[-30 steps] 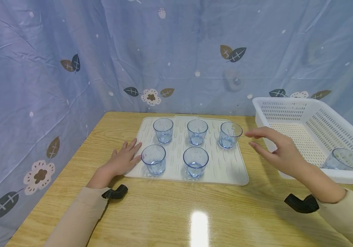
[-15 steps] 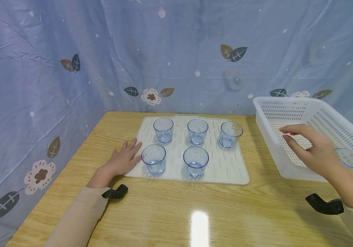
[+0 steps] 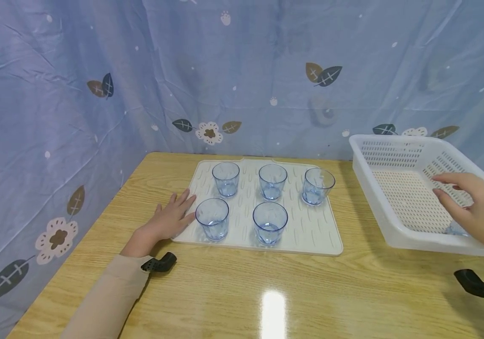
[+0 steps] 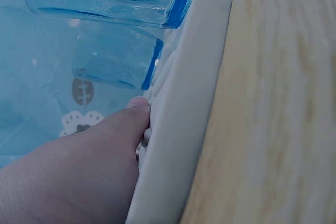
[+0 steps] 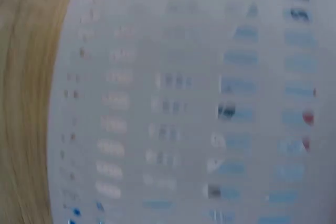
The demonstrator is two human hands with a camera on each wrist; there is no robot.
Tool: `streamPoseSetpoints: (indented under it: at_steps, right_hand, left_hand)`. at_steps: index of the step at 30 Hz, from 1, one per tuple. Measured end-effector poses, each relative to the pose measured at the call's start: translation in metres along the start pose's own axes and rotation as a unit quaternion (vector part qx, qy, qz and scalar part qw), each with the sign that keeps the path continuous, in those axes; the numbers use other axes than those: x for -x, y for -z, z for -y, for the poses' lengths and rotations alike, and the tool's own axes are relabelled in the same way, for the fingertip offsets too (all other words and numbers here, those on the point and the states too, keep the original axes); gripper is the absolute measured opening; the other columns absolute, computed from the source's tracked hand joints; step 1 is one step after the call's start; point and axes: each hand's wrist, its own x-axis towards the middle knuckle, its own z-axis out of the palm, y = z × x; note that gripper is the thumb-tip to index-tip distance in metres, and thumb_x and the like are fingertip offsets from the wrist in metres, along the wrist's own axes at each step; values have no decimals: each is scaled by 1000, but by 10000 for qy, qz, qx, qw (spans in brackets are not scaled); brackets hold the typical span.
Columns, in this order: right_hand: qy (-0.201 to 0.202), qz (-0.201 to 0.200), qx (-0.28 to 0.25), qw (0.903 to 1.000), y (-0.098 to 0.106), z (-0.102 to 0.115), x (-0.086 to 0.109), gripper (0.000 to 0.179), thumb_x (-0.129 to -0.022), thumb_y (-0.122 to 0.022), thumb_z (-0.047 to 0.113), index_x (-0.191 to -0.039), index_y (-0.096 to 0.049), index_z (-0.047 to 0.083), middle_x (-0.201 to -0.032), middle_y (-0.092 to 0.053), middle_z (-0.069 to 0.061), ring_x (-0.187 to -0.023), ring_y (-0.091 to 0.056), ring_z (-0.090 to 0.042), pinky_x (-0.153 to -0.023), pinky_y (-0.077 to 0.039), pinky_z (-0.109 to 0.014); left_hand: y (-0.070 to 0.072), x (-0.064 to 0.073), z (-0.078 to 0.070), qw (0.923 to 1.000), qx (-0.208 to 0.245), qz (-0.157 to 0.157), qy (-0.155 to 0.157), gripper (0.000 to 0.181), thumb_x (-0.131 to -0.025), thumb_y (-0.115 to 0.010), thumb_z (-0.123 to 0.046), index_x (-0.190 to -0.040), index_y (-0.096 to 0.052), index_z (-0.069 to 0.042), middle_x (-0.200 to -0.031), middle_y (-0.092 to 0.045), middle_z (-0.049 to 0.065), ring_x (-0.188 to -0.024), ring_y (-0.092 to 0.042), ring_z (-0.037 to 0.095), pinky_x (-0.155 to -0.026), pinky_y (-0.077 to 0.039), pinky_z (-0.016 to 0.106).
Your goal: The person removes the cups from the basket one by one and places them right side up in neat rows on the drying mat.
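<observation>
My left hand (image 3: 170,219) rests with spread fingers on the left edge of a white draining mat (image 3: 305,226). Beside its thumb stands a clear blue-tinted drinking glass (image 3: 214,227); the left wrist view shows that hand (image 4: 79,166) against the mat's rim (image 4: 181,108). Another glass (image 3: 268,230) shares the front row, and the back row has three glasses, from left (image 3: 226,186) through middle (image 3: 272,188) to right (image 3: 315,193). Over a white plastic basket (image 3: 377,193) hovers my right hand (image 3: 477,205), thumb and fingers apart, holding nothing visible. Below it, a glass (image 3: 455,229) in the basket is mostly hidden.
A wooden table (image 3: 233,287) carries the mat and the basket. Behind them and along the left hangs a blue patterned curtain (image 3: 259,70). The right wrist view is filled mostly by the basket's slotted wall (image 5: 199,56), blurred.
My right hand has moved rightward from beside the back-right glass to over the basket, now covering most of the glass there. My left hand and the glasses on the mat have stayed put.
</observation>
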Motion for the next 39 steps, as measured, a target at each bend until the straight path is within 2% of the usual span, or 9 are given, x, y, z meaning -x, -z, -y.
streamPoseSetpoints:
  at_steps: [5,8,9,12,15,22,24,34,39]
  right_hand:
    - [-747,93,-10,9972,8,-20,6,36,-107,-56,14,-130,-56,-14,-121,-53,-41,-103,-48,-57,-99,-24,-6]
    - [-1195,231,-81,9925,9,-31,11,45,-108,-56,16,-139,-49,-15,-127,-48,-43,-111,-43,-59,-116,-34,-33]
    - [-1311,247,-155,9909,8,-34,13,47,-107,-57,15,-141,-46,-15,-129,-47,-44,-114,-41,-59,-121,-25,-44]
    - [-1613,370,-257,9859,7,-43,18,51,-106,-59,14,-144,-42,-15,-131,-44,-45,-115,-39,-60,-112,-25,-69]
    - [-1884,519,-281,9803,6,-56,23,56,-104,-63,12,-146,-38,-16,-135,-41,-46,-118,-37,-64,-109,-22,-74]
    - [-2208,1487,78,9639,-19,-154,48,86,-98,-72,36,-160,-27,-1,-146,-34,-42,-129,-28,-65,-104,-20,-78]
    - [-2243,1683,115,9598,-24,-176,53,92,-96,-75,38,-156,-24,-9,-140,-33,-46,-126,-27,-67,-101,-20,-79]
    - [-2428,2133,74,9463,-25,-182,52,104,-94,-75,45,-158,-15,-10,-147,-22,-48,-127,-22,-72,-93,-24,-82]
    - [-2524,2491,209,9348,-13,-145,41,105,-96,-72,47,-154,-12,-16,-141,-24,-51,-118,-30,-70,-89,-32,-80]
  left_hand:
    - [-2,0,0,10000,11,-48,-35,66,-111,-42,-42,-163,-26,-6,-170,-9,19,-152,-2,51,-107,-2,82]
    - [-3,1,0,10000,-3,-86,-46,65,-111,-43,-42,-163,-27,-6,-170,-10,19,-152,-2,51,-106,-3,83]
    - [-3,1,0,10000,-4,-79,-36,65,-111,-43,-41,-163,-26,-7,-170,-9,18,-152,-2,51,-107,-3,82]
    - [-3,0,-1,10000,-23,-65,-43,64,-111,-43,-41,-163,-26,-7,-170,-9,18,-152,-2,51,-107,-2,82]
    - [-2,0,-1,10000,-18,-60,-66,64,-111,-42,-41,-163,-26,-7,-170,-10,18,-152,-3,51,-107,-2,82]
    - [-4,1,2,10000,7,-34,-43,65,-111,-43,-40,-164,-25,-6,-170,-8,19,-152,-1,51,-107,-1,82]
    - [-4,1,2,10000,23,-26,-39,65,-111,-42,-40,-164,-25,-7,-170,-8,18,-152,0,50,-107,-1,82]
    - [-2,0,1,9999,31,-107,-78,66,-111,-41,-43,-163,-26,-7,-170,-9,18,-152,-1,51,-107,-1,82]
    - [-2,-1,1,9999,23,-80,-68,66,-111,-41,-43,-164,-25,-7,-170,-8,18,-152,0,50,-107,-1,82]
